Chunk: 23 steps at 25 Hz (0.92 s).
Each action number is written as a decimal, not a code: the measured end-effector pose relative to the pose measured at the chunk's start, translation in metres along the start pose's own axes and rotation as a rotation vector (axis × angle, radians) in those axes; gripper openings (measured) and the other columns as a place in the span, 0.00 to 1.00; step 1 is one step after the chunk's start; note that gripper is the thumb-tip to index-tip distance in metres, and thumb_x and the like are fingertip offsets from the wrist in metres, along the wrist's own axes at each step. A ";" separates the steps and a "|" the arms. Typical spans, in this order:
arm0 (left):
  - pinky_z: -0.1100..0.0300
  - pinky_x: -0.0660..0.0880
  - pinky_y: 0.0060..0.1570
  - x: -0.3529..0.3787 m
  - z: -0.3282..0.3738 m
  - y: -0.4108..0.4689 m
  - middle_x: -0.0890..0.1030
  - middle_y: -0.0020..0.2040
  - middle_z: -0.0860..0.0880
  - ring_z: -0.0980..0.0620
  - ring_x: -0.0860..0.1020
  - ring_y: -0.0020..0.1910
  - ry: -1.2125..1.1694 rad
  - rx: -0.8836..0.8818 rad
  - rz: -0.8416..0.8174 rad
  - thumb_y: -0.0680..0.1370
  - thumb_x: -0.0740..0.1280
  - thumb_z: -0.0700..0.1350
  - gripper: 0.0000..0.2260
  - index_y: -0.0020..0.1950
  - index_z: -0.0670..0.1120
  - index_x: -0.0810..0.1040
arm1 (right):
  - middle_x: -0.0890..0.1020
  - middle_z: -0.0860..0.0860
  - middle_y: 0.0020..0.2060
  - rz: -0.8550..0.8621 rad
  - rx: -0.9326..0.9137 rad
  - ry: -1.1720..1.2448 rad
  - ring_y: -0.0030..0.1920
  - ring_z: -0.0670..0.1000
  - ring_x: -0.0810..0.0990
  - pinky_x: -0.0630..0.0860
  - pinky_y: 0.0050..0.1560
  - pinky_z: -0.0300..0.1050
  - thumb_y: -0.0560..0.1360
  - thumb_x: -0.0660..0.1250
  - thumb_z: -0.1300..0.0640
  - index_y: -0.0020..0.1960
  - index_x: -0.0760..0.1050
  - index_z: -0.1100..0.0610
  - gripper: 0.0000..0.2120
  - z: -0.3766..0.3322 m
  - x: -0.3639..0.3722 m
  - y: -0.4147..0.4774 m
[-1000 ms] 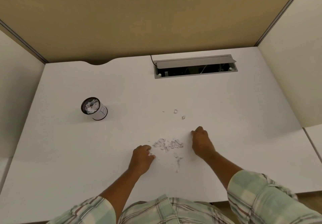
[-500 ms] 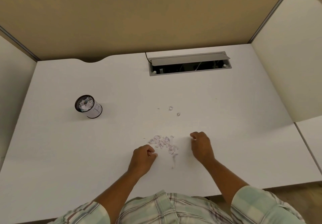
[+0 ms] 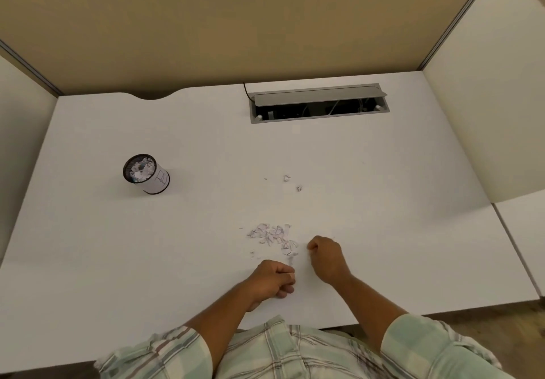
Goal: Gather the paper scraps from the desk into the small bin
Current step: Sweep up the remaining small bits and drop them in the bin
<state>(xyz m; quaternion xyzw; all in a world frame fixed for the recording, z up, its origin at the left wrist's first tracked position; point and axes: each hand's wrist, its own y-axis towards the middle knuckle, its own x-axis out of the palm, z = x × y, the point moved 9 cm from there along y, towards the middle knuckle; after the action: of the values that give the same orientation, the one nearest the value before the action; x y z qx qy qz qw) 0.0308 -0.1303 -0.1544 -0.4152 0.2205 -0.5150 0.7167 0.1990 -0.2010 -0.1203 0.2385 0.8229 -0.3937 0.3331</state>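
A loose pile of small torn paper scraps (image 3: 272, 235) lies on the white desk (image 3: 383, 216) near its front edge. Two stray scraps (image 3: 286, 177) rest farther back. The small bin (image 3: 157, 182), a white cylinder with a dark rim, stands upright at the left and holds scraps. My left hand (image 3: 272, 281) rests on the desk just in front of the pile with its fingers curled in. My right hand (image 3: 326, 257) is a loose fist touching the pile's right end. I cannot see anything inside either fist.
An open grey cable hatch (image 3: 318, 102) with a cord sits at the back of the desk. Beige partition walls (image 3: 265, 24) close in the back and both sides. A second desk surface (image 3: 525, 231) adjoins on the right.
My left hand has slid right, from the pile's left side to just in front of it. My right hand has drawn in toward the pile's right end. The pile looks slightly more bunched.
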 end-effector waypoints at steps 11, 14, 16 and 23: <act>0.59 0.83 0.43 -0.076 0.033 -0.020 0.87 0.46 0.46 0.50 0.87 0.43 -0.038 0.141 0.393 0.77 0.70 0.40 0.07 0.53 0.48 0.85 | 0.85 0.55 0.42 -0.116 0.101 0.511 0.40 0.54 0.86 0.85 0.48 0.57 0.74 0.68 0.65 0.47 0.81 0.58 0.06 -0.038 0.015 0.012; 0.57 0.84 0.38 -0.104 0.046 -0.029 0.87 0.38 0.49 0.52 0.85 0.36 0.033 0.171 0.495 0.75 0.72 0.42 0.04 0.43 0.50 0.86 | 0.85 0.53 0.42 0.006 0.061 0.365 0.45 0.55 0.85 0.83 0.52 0.54 0.77 0.66 0.61 0.47 0.81 0.58 0.05 -0.030 -0.016 0.030; 0.56 0.83 0.38 -0.116 0.062 -0.030 0.86 0.36 0.52 0.53 0.85 0.36 0.162 0.195 0.539 0.74 0.73 0.44 0.04 0.40 0.50 0.86 | 0.86 0.53 0.47 0.060 0.019 0.249 0.51 0.55 0.84 0.80 0.56 0.47 0.78 0.65 0.60 0.51 0.82 0.58 0.07 -0.032 -0.036 0.046; 0.57 0.71 0.70 -0.120 0.162 -0.002 0.80 0.67 0.48 0.49 0.76 0.68 0.707 0.453 0.602 0.81 0.66 0.46 0.14 0.66 0.45 0.80 | 0.59 0.52 0.81 -0.054 -0.300 -0.132 0.81 0.53 0.58 0.56 0.80 0.48 0.84 0.57 0.55 0.81 0.58 0.57 0.26 -0.090 -0.043 0.102</act>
<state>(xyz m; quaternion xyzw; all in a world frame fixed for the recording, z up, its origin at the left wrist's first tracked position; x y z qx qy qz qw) 0.1055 0.0401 -0.0753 0.0317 0.4420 -0.4298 0.7867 0.2618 -0.0753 -0.0966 0.1374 0.8548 -0.2900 0.4078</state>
